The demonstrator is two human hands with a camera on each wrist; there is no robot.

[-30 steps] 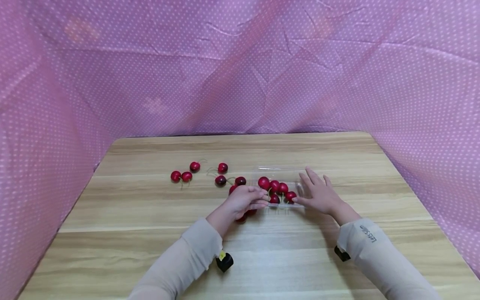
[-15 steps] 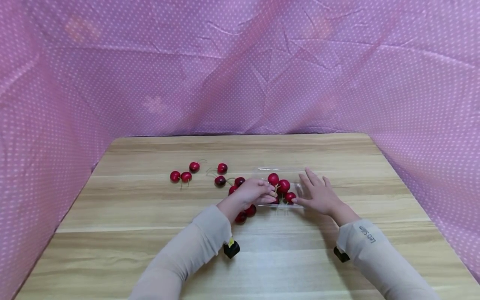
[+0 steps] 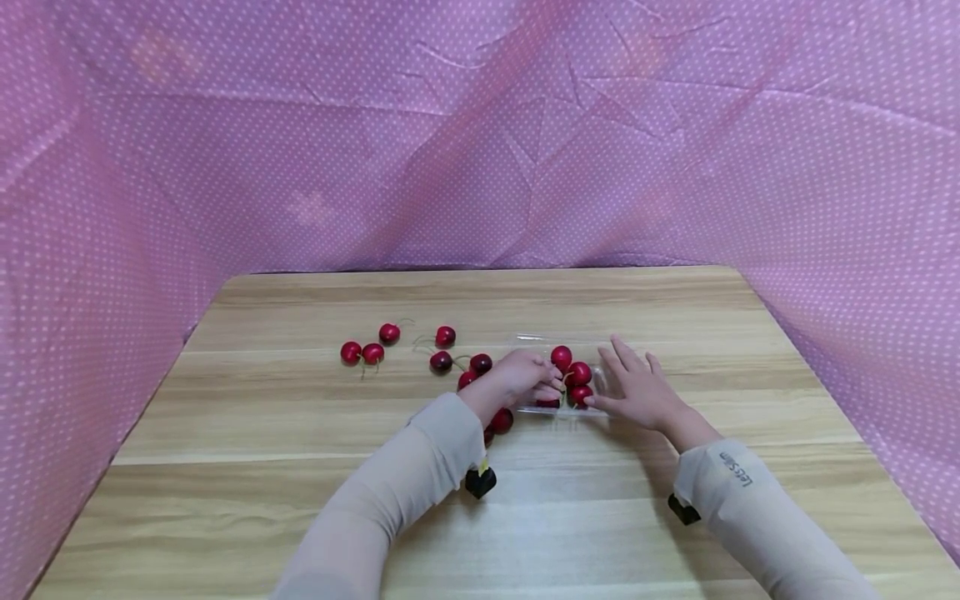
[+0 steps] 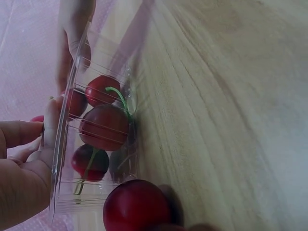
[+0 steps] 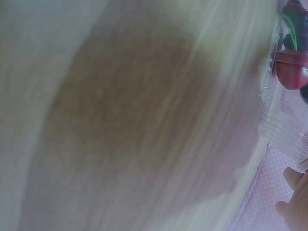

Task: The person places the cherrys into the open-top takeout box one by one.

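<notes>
The left hand (image 3: 525, 377) lay over the left part of a clear plastic box (image 3: 534, 337), its thumb and forefinger pinching a thin cherry stem (image 4: 42, 129); which fruit hung from it could not be told with certainty. The right hand (image 3: 641, 393) rested at the opposite end of the box with fingers spread and straight, the thumb close beside a cherry (image 3: 581, 396). Inside the box, the head view showed that cherry, two more near the left fingertips, and part of a fourth below them.

The left wrist view, taken from low down, added the ribbed side wall, with cherries behind it and a bright green stem (image 4: 120, 98) curving among them; a dark red cherry (image 4: 137, 207) sat outside, on the worktop (image 3: 600, 533), in front of the box's corner. The right wrist view held mostly blurred, shadowed worktop, with one end of the box and its fruit cut off by the frame edge.

Farther left lay the loose cherries: a group of three (image 3: 372, 353) well apart from the box, and others scattered nearer to it, some partly covered by the left hand and forearm. Beige sleeves (image 3: 367, 492) covered both forearms, with a black device (image 3: 481, 482) beneath each cuff. Pink dotted fabric (image 3: 480, 167) enclosed the worktop behind and at the sides.
</notes>
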